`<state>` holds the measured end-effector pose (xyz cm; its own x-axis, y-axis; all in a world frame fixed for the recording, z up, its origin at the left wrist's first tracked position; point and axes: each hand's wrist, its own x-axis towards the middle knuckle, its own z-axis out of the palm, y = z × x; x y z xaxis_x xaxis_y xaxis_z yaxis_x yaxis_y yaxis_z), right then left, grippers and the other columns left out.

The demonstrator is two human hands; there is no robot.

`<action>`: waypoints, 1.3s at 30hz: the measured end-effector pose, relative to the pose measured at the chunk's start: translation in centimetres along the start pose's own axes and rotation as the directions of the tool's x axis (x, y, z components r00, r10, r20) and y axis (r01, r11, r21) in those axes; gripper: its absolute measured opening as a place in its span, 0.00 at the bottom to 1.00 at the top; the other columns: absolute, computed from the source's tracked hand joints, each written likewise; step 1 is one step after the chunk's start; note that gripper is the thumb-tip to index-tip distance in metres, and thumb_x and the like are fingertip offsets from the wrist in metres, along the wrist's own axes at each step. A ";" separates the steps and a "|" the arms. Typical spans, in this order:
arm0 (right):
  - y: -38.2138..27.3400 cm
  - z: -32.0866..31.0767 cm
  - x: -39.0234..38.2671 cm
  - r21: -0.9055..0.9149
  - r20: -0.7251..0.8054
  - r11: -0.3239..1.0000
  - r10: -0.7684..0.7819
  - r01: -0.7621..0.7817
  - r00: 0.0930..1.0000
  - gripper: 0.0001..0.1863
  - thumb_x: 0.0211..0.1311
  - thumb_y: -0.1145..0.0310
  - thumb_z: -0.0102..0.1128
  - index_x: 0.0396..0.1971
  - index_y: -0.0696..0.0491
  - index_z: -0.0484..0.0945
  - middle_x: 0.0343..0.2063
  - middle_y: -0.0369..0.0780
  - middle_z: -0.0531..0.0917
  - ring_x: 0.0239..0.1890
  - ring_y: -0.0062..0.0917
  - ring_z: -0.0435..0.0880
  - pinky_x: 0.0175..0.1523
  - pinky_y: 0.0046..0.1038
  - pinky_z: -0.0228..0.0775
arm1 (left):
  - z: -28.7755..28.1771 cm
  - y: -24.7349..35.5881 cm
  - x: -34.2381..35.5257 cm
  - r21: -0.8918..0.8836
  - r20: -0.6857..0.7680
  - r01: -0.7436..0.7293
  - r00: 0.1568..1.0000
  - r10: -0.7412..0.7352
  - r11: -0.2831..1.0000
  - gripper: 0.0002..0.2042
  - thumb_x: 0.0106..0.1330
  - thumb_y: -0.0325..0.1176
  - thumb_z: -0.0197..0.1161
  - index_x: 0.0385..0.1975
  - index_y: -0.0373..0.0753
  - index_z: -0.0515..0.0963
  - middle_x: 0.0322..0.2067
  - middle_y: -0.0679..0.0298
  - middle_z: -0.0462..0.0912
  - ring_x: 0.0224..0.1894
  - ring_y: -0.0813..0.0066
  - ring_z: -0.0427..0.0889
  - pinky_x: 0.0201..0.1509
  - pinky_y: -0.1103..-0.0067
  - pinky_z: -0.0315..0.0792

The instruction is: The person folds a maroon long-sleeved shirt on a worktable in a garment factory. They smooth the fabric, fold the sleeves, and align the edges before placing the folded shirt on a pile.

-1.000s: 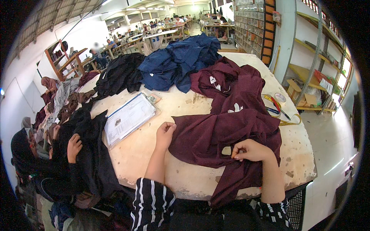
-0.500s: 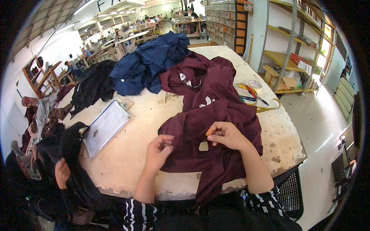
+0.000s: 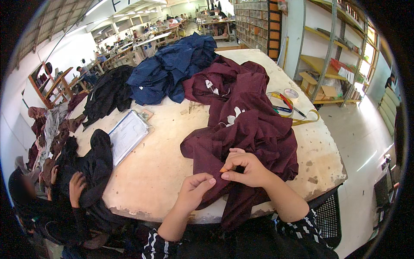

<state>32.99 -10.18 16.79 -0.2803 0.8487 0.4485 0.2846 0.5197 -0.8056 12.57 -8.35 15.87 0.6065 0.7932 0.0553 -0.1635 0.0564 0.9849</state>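
A maroon garment [image 3: 254,134] lies in a rumpled heap along the table, with white tags [image 3: 235,116] showing on it. My left hand [image 3: 195,192] is closed at the garment's near left edge, thumb pressed to the fingers on the cloth. Just to its right, my right hand [image 3: 248,169] pinches a small orange piece [image 3: 224,170] between thumb and fingers, over the maroon cloth. What exactly the orange piece is, I cannot make out; the fingers cover most of it.
Blue garments [image 3: 168,71] and black garments [image 3: 108,93] are heaped at the far left of the table [image 3: 159,142]. A clipboard with papers [image 3: 128,136] lies left. Yellow measuring tape [image 3: 308,118] and a tape roll [image 3: 291,93] sit right. A co-worker's hand [image 3: 77,187] touches black cloth.
My left hand has moved right and down onto the cloth. My right hand has come lower and closer to it. The pale patch on the garment is now out of sight. The co-worker's black cloth has shifted.
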 end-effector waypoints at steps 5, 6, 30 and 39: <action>0.2 -0.1 0.0 0.035 0.017 0.999 0.004 -0.004 1.000 0.06 0.50 0.65 0.66 0.25 0.49 0.79 0.19 0.30 0.74 0.27 0.19 0.74 0.60 0.35 0.51 | 0.3 0.5 -0.2 0.054 -0.021 -0.013 1.000 0.015 0.998 0.06 0.63 0.28 0.55 0.27 0.34 0.76 0.21 0.78 0.70 0.24 0.93 0.63 0.26 0.90 0.57; 0.2 -0.1 0.0 0.023 0.018 1.000 0.003 -0.003 1.000 0.06 0.50 0.65 0.65 0.25 0.49 0.79 0.20 0.30 0.75 0.27 0.19 0.75 0.60 0.34 0.53 | 0.3 0.5 -0.2 0.065 -0.031 -0.029 0.999 0.031 0.997 0.06 0.63 0.28 0.56 0.27 0.34 0.76 0.21 0.78 0.70 0.24 0.93 0.63 0.27 0.90 0.57; 2.4 -8.1 1.9 -0.281 -0.653 0.919 0.029 -0.277 0.757 0.07 0.57 0.73 0.54 0.34 0.57 0.77 0.28 0.38 0.81 0.29 0.18 0.79 0.37 0.22 0.70 | -9.1 1.9 -3.4 0.347 -0.322 0.064 0.945 0.055 0.936 0.12 0.57 0.36 0.55 0.23 0.32 0.72 0.19 0.68 0.73 0.24 0.83 0.70 0.29 0.83 0.64; 9.7 -1.9 12.2 -0.767 -0.108 0.631 0.051 -0.116 0.993 0.19 0.50 0.76 0.52 0.45 0.48 0.75 0.42 0.42 0.77 0.45 0.36 0.77 0.49 0.35 0.69 | -3.2 -3.0 4.4 0.919 -0.244 0.131 0.929 0.279 0.371 0.20 0.52 0.42 0.64 0.42 0.38 0.74 0.35 0.52 0.77 0.35 0.57 0.79 0.41 0.68 0.73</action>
<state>34.05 5.42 15.22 -0.1650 0.8798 0.4457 0.9153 0.3049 -0.2630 13.29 -3.07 12.63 0.3275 0.9006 0.2858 0.7341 -0.4329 0.5232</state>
